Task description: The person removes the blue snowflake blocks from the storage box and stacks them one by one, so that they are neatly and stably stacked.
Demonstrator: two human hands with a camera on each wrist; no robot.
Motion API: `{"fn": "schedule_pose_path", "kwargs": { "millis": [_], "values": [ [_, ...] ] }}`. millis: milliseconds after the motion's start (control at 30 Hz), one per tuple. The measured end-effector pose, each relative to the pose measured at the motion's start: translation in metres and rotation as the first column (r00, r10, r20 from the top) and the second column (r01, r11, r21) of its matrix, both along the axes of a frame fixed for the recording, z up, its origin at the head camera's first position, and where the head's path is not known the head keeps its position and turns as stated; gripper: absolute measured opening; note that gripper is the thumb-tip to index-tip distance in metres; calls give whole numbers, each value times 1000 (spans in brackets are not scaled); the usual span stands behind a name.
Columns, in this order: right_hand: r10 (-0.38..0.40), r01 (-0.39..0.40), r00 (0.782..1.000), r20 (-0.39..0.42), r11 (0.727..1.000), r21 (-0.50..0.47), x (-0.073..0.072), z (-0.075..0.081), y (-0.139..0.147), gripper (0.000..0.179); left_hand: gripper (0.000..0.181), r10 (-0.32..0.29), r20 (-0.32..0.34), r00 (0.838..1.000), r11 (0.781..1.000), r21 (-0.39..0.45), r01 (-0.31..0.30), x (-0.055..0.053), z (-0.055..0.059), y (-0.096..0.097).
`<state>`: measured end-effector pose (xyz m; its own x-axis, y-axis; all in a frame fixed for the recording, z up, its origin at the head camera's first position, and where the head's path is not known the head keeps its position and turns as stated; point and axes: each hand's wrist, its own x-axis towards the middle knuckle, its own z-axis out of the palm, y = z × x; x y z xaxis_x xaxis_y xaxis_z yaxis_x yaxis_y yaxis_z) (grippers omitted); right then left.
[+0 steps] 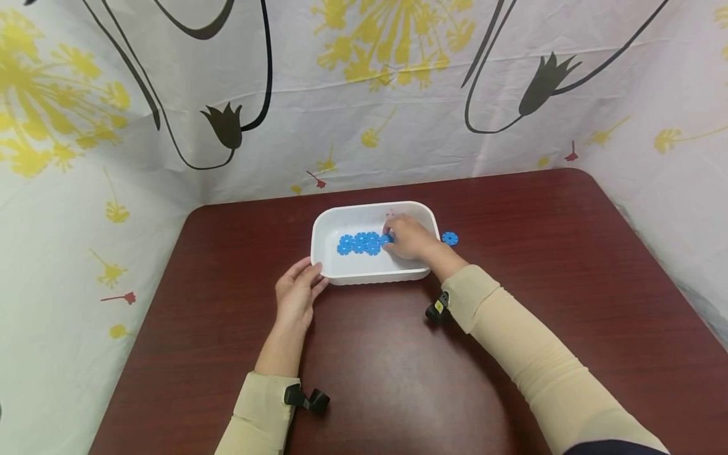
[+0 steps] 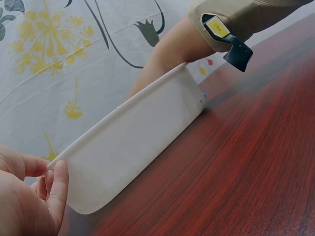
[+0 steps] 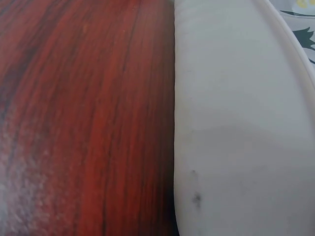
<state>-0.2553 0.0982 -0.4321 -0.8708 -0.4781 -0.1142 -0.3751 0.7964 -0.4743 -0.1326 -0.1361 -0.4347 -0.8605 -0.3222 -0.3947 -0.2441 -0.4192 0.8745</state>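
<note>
A white plastic tub (image 1: 372,277) stands on the table, with several blue notched discs (image 1: 359,242) laid close together in rows on its floor. With thumb and fingers my left hand (image 1: 294,294) grips the tub's near left corner; in the left wrist view the left hand (image 2: 37,196) pinches the rim. Reaching over the near right side, my right hand (image 1: 411,237) is inside the tub and pinches a blue disc (image 1: 388,239) at the right end of the rows. In the right wrist view only the tub's outer wall (image 3: 241,118) and table show; the hand is out of sight there.
One more blue disc (image 1: 450,238) lies on the table just outside the tub's right wall. The dark red wooden table (image 1: 398,366) has rounded far corners. Behind and beside it hangs a white patterned cloth (image 1: 341,126).
</note>
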Motion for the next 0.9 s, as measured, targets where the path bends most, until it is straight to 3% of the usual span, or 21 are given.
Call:
{"fn": "schedule_pose_path", "kwargs": {
  "millis": [200,433,567,900],
  "values": [
    [-28,29,999,41,999,-36,1,1,0,27,37,-1,7,1000,1000,-2,1,0,0,0],
    [-65,66,997,47,998,-17,1,3,-1,47,38,-5,-1,1000,1000,4,5,-1,-1,-1],
    [-73,73,997,41,997,-5,2,5,-1,41,39,-8,2,1000,1000,7,8,0,-1,-1],
    [-47,39,995,-85,995,-88,4,7,0,41,39,-9,0,1000,1000,10,9,-1,-2,-1]
  ]
}}
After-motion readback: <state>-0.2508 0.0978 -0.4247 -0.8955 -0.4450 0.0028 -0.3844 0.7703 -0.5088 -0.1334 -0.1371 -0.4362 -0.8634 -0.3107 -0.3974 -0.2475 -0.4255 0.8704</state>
